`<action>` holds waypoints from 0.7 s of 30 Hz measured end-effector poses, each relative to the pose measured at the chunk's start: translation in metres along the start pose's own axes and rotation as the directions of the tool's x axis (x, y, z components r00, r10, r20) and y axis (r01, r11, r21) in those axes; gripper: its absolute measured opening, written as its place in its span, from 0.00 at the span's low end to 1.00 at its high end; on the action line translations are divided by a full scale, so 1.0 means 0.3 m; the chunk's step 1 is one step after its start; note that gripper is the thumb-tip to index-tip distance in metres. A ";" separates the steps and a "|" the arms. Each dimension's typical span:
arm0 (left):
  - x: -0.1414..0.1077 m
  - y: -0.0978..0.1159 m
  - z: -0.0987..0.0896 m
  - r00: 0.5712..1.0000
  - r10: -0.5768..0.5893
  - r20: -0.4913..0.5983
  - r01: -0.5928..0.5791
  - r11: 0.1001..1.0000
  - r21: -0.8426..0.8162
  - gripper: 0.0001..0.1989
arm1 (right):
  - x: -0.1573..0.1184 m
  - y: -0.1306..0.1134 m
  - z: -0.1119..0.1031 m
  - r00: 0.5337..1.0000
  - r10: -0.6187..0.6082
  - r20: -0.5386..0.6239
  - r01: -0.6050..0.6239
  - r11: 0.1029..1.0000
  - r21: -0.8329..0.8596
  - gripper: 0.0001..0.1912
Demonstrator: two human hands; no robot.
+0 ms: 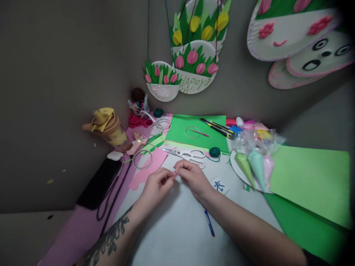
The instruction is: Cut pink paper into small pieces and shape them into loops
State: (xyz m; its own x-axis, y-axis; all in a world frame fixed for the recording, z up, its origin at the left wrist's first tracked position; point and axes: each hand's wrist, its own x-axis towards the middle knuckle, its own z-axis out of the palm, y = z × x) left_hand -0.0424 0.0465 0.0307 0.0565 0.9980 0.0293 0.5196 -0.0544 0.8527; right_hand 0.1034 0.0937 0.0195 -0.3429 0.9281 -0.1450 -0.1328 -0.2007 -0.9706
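My left hand (160, 180) and my right hand (191, 175) meet over the white work surface. Both are closed, fingertips pinching a small pink paper piece (175, 174) between them. Most of that piece is hidden by the fingers. Just beyond my hands lie white-handled scissors (191, 153), their blades pointing left. A cut sheet of pink paper (151, 168) is at the left of my left hand. Under my right forearm a blue pen (209, 223) shows partly, and a small white card with blue writing (219, 185) lies beside the wrist.
Green paper (180, 127) at the back bears cutter knives (217, 128) and a ring. Piping bags (256, 168) rest on a paper plate at right. A glue gun (138, 143), phone (100, 183) and tumbler (111, 129) stand left. Decorated paper plates (194, 83) hang on the wall.
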 end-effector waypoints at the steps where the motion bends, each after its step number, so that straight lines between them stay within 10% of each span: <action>1: 0.000 -0.002 0.000 1.000 0.023 0.004 -0.023 1.000 0.016 0.07 | 0.002 0.000 -0.001 0.994 0.109 0.031 -0.111 0.991 0.077 0.04; 4: 0.002 -0.005 -0.002 0.999 0.054 0.002 -0.054 0.998 0.042 0.07 | 0.005 -0.003 -0.005 0.952 0.290 0.094 -0.302 0.940 0.160 0.07; 10: 0.005 0.011 -0.015 0.996 -0.085 -0.034 0.084 0.995 -0.051 0.08 | 0.002 -0.012 -0.015 0.998 0.010 -0.063 -0.013 0.999 -0.035 0.14; 21: 0.011 -0.021 -0.022 0.997 -0.034 -0.071 0.039 0.996 0.075 0.10 | 0.012 -0.002 -0.033 0.999 -0.037 -0.011 0.035 0.984 -0.175 0.04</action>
State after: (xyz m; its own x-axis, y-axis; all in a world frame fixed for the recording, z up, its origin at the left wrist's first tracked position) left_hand -0.0510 0.0503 0.0288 -0.0221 0.9991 0.0375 0.5837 -0.0176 0.8118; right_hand 0.1114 0.1003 0.0177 -0.3270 0.9385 -0.1108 0.0201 -0.1103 -0.9937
